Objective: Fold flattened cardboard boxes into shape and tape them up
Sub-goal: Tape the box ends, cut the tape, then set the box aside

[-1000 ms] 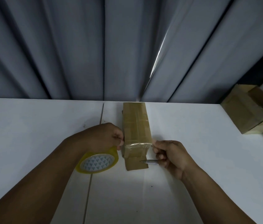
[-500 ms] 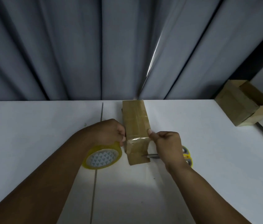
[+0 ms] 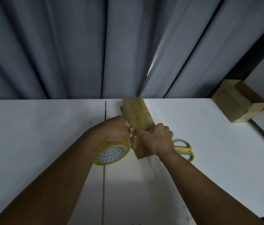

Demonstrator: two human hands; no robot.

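Boxes (image 3: 138, 114) two, tape (image 3: 111, 154) one, scissors (image 3: 184, 150) one

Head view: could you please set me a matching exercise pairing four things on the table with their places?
1 tape roll
2 scissors
3 long box
4 stacked boxes

A far right, apart from everything else
B between the left hand and the right hand
C gripped by the left hand
D flat on the table, just right of the right hand

Pairs: 1-C, 2-D, 3-B, 4-A
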